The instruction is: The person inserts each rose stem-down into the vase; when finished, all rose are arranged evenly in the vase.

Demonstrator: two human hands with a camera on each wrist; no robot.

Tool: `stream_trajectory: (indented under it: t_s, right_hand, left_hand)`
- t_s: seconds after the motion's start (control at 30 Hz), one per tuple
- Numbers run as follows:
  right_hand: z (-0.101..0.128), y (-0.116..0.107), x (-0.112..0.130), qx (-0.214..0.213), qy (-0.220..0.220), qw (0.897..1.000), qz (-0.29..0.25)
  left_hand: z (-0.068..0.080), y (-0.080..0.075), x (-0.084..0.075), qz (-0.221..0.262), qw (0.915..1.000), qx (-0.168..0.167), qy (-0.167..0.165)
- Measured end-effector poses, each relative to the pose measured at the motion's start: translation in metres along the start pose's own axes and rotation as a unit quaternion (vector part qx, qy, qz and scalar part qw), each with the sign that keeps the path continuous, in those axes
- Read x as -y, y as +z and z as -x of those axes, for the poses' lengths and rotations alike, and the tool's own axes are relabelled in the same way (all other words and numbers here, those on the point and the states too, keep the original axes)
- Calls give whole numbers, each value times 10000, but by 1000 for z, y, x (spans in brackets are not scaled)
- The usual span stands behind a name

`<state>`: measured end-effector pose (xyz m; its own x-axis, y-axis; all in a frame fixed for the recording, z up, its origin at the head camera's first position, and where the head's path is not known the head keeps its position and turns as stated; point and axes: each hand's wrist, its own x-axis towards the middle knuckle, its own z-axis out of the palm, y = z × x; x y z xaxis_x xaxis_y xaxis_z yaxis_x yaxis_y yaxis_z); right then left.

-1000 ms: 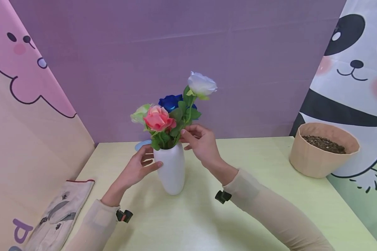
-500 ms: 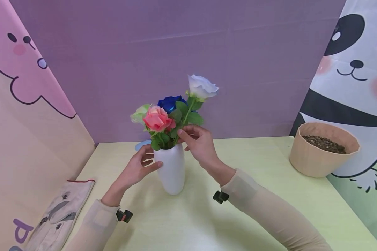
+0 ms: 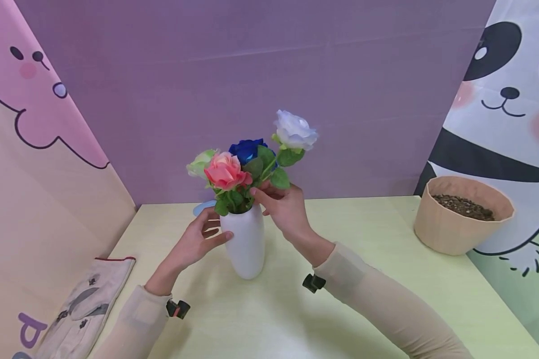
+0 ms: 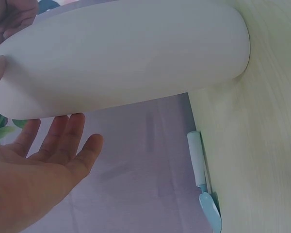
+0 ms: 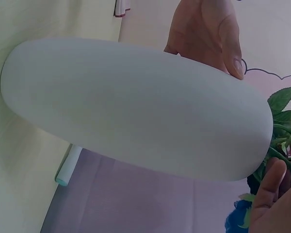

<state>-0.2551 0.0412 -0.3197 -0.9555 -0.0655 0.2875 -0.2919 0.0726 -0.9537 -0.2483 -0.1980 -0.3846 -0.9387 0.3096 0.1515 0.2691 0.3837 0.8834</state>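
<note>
A white vase (image 3: 247, 244) stands on the pale yellow table (image 3: 386, 289) with a pink rose (image 3: 225, 170), a blue rose (image 3: 247, 148) and a pale green rose (image 3: 200, 162) in it. My right hand (image 3: 258, 192) pinches the stem of a white rose (image 3: 295, 129) just above the vase mouth. That bloom leans to the right, higher than the others. My left hand (image 3: 197, 242) steadies the vase from the left, thumb on its side. In the left wrist view the fingers (image 4: 63, 141) lie straight beside the vase (image 4: 121, 58). The right wrist view shows the vase (image 5: 136, 111) close up.
A tan pot of soil (image 3: 462, 214) sits at the right by the panda wall. A printed cloth bag (image 3: 85, 304) lies at the table's left edge. A light blue tool (image 3: 203, 207) lies behind the vase by the purple wall.
My right hand has sunk a little toward the vase mouth, and the white rose has come down and tipped to the right. The left hand and vase have stayed put.
</note>
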Motion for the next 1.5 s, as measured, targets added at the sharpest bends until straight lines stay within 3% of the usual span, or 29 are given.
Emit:
stream_trajectory:
  t_s: [0.13, 0.3, 0.7, 1.1, 1.5]
  right_hand:
    - [1, 1, 1, 4, 51, 9999, 100]
    - [1, 1, 1, -68, 194, 9997, -144]
    - [0, -1, -3, -35, -14, 9999, -163]
    - [-2, -5, -3, 148, 86, 9998, 63]
    - [-3, -4, -6, 236, 53, 9997, -58]
  left_hand:
    - [0, 0, 1, -17, 10000, 7, -26]
    - [0, 0, 1, -3, 10000, 11, -20]
    - [0, 0, 1, -32, 10000, -5, 0]
    - [1, 1, -2, -36, 10000, -13, 16]
    - [0, 3, -3, -20, 10000, -11, -16]
